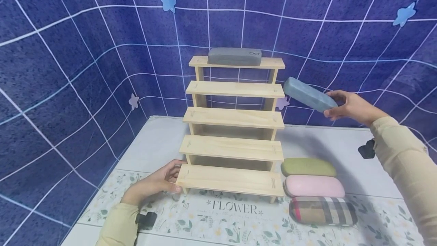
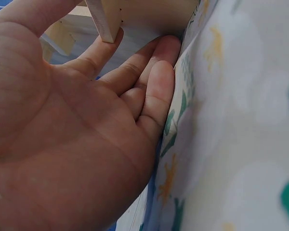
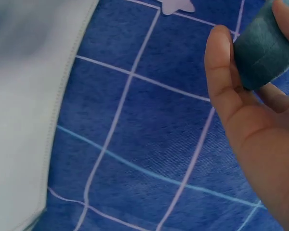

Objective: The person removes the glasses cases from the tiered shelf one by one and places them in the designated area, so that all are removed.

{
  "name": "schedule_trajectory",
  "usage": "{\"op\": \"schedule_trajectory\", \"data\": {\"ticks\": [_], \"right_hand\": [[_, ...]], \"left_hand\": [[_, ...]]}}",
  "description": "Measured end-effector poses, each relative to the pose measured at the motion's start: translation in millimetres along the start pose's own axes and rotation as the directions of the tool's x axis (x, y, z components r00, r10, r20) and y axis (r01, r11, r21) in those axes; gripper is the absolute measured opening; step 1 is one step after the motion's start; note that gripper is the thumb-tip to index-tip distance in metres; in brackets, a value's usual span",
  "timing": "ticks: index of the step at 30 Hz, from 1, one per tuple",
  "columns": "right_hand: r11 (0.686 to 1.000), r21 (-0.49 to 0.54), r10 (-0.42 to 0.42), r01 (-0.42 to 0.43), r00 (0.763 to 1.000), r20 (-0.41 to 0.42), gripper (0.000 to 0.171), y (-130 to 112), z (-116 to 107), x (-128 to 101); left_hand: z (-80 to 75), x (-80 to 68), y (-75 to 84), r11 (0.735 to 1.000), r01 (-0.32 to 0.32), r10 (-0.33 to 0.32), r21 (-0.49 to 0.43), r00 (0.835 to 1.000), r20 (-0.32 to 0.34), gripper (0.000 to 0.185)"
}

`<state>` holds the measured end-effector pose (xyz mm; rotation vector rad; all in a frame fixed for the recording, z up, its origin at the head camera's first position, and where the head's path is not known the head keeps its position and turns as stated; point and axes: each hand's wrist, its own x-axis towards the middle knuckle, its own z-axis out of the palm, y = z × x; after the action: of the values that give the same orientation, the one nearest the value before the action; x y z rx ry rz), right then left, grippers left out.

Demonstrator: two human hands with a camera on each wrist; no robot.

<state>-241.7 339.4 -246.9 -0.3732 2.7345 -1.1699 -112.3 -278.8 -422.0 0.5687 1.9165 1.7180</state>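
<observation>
A five-step wooden rack point(image 1: 232, 119) stands on the table, with a grey glasses case point(image 1: 234, 56) on its top step. My right hand point(image 1: 351, 106) grips one end of a light blue glasses case point(image 1: 308, 94) in the air, just right of the rack's second step; the right wrist view shows the blue case point(image 3: 262, 48) between thumb and fingers. My left hand point(image 1: 158, 182) rests with straight fingers against the left end of the lowest step, and in the left wrist view its fingers point(image 2: 149, 79) lie under the rack's edge point(image 2: 106, 21).
Green point(image 1: 308, 167), pink point(image 1: 314, 186) and plaid point(image 1: 322, 210) glasses cases lie in a row on the floral mat point(image 1: 235, 215) right of the rack. A blue grid-patterned cloth point(image 1: 85, 68) walls in the back and sides.
</observation>
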Motion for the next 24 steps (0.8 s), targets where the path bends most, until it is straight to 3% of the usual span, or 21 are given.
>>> {"op": "schedule_trajectory", "data": {"ticks": [6, 24], "right_hand": [[0.963, -0.266, -0.044, 0.046, 0.999, 0.012, 0.079, 30.6, 12.1, -0.8], [0.979, -0.175, -0.078, 0.102, 0.987, 0.139, 0.078, 87.5, 66.6, -7.6]], "left_hand": [[-0.5, 0.8, -0.8, 1.000, 0.017, -0.017, -0.002, 1.000, -0.010, 0.085], [-2.7, 2.3, -2.7, 1.000, 0.004, -0.004, 0.005, 1.000, 0.000, 0.086]]}}
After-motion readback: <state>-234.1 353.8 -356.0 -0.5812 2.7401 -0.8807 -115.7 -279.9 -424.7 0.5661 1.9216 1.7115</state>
